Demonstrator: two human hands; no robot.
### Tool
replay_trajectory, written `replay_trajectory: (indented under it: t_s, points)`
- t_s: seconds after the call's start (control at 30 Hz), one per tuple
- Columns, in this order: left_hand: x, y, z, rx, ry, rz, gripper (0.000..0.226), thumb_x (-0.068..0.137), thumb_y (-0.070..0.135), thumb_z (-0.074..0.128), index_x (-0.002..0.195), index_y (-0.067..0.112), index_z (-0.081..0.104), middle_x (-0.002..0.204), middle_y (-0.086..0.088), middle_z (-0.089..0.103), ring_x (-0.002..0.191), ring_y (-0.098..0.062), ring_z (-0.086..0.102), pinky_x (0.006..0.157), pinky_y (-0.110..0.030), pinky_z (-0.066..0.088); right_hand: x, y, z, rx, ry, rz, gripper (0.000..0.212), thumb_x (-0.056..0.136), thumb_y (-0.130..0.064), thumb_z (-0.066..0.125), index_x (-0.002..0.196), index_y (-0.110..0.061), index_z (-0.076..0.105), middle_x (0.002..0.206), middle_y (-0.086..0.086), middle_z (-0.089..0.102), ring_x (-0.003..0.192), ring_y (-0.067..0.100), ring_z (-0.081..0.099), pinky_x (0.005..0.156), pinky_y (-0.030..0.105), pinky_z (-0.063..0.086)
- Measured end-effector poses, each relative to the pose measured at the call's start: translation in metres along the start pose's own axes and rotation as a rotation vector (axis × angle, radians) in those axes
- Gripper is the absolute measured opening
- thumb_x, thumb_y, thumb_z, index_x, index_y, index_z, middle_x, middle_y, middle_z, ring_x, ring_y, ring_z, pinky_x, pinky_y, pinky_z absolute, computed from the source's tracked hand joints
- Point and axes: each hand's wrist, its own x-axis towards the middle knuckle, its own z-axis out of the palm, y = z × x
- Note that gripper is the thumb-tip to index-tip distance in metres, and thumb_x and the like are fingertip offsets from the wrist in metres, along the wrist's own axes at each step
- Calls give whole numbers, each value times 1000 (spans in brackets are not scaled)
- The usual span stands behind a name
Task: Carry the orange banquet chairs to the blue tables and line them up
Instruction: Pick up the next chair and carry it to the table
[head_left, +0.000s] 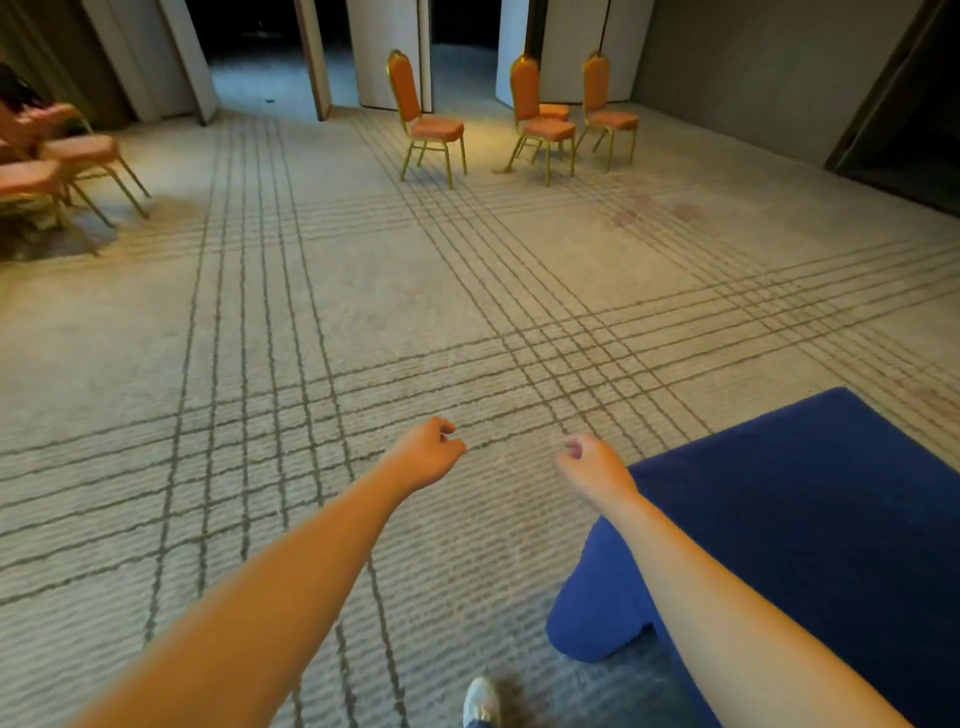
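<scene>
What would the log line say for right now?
left hand: empty, loosely curled | right hand: empty, loosely curled | orange chairs: standing far ahead, not yet carried | blue table: close on right

Three orange banquet chairs with gold frames and tall rounded backs stand upright on the far carpet. The lone chair (423, 119) is set apart on the left. The middle chair (540, 122) and right chair (608, 111) stand close together, with a fourth seat (555, 110) half hidden behind them. The left-edge chairs (78, 150) are clustered together. The blue counter (805, 519), draped in cloth, fills the near right corner, well apart from every chair.
</scene>
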Motion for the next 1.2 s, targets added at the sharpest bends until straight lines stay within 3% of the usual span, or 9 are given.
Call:
replay_trajectory:
  t_s: [0.1,0.3,0.43,0.6,0.7,0.9,1.0,1.1,1.2]
  points:
    - [54,14,-30,-31,29,-16,46,98,34,49,139,14,42,114,-3,56,76,-16,58,71,-33,49,68,-29,-12,0,1,-18,48,97,-33,48,142,-14,46,140,6,51,125,21,51,98,32,43]
    - [150,29,-76,-73,39,-65,49,97,34,50,141,14,41,108,-5,60,82,-22,62,76,-39,53,181,-77,-28,-62,26,-16,44,93,-30,53,134,-13,54,130,6,59,119,23,55,96,30,43]
    - [230,44,-109,-86,27,-64,47,99,31,48,141,12,39,91,3,56,69,-13,55,60,-27,45,266,-104,-42,-47,-4,4,46,94,-33,52,136,-16,51,131,4,57,117,22,55,93,31,43]
    - [358,75,-172,-54,26,-13,49,99,31,49,141,10,39,95,-1,56,73,-19,57,68,-34,49,384,-148,-67,-36,50,42,49,95,-34,51,140,-14,47,134,5,55,119,22,54,91,28,41]
    - [426,103,-213,-4,29,12,48,98,32,50,141,11,39,89,2,55,89,-25,61,83,-41,51,448,-178,-84,-1,76,95,49,96,-34,50,141,-16,45,138,5,52,122,22,52,94,30,42]
    - [553,150,-265,120,-4,52,50,98,35,50,142,14,40,114,-5,58,98,-24,60,88,-38,50,562,-217,-112,63,81,156,50,97,-38,50,141,-16,45,142,4,50,123,21,51,98,32,42]
    - [619,174,-277,153,-37,50,51,98,36,49,142,15,40,119,-5,57,93,-21,56,85,-33,46,627,-227,-133,83,97,176,48,98,-36,49,142,-17,43,143,2,48,111,18,53,91,30,43]
    - [684,202,-286,156,-35,52,50,98,35,49,142,15,40,114,-3,55,92,-19,55,83,-31,44,696,-235,-157,106,109,183,50,99,-34,49,145,-16,40,146,3,46,114,20,54,87,27,42]
    - [762,237,-302,142,-6,47,49,98,35,49,142,16,40,129,-6,53,105,-22,56,88,-31,44,783,-245,-189,92,118,175,51,99,-34,48,146,-16,38,148,4,44,112,19,56,84,26,44]
